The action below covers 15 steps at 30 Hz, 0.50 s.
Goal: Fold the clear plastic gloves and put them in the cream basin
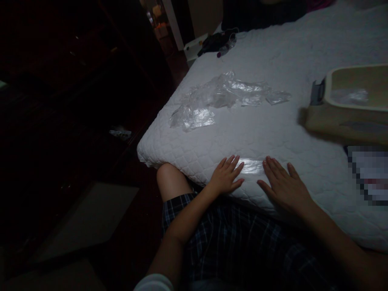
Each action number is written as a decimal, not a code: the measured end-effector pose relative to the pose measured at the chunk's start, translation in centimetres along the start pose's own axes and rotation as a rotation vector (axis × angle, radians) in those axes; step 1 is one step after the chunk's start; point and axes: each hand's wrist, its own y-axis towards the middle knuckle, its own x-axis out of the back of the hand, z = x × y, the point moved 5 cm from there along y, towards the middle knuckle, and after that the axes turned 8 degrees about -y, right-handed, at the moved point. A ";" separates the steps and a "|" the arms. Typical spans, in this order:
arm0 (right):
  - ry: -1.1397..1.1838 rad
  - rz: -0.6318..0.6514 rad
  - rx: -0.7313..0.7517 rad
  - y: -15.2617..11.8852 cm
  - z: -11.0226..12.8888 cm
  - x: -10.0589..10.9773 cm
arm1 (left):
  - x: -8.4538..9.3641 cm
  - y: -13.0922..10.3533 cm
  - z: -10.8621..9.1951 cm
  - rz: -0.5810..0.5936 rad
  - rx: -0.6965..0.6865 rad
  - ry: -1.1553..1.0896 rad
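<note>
A small clear plastic bag lies flattened on the white quilted mattress near its front edge. My left hand rests flat at the bag's left end, fingers spread over it. At the right end, my right hand lies palm down, fingertips touching the bag and thumb held apart. Both hands are open. Farther back on the bed, several crumpled clear plastic bags are strewn in a loose row.
A beige plastic bin with clear plastic inside stands on the bed at right. Dark items and a cable lie at the far left corner, beside a white box. Another plastic wrapper is on the dark floor side.
</note>
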 end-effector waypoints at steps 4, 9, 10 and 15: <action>0.005 0.017 0.002 0.0 0.0 -0.2 | 0.2 0.0 -0.1 0.002 -0.006 0.013; -0.015 -0.010 -0.158 0.1 -3.2 0.7 | 0.2 0.0 0.0 -0.054 -0.002 -0.002; -0.025 -0.024 -0.194 0.2 -3.9 1.3 | 0.1 0.0 0.0 -0.057 0.001 -0.006; 0.050 -0.136 -0.014 1.1 -2.0 3.4 | -0.1 0.0 0.1 -0.017 0.031 -0.005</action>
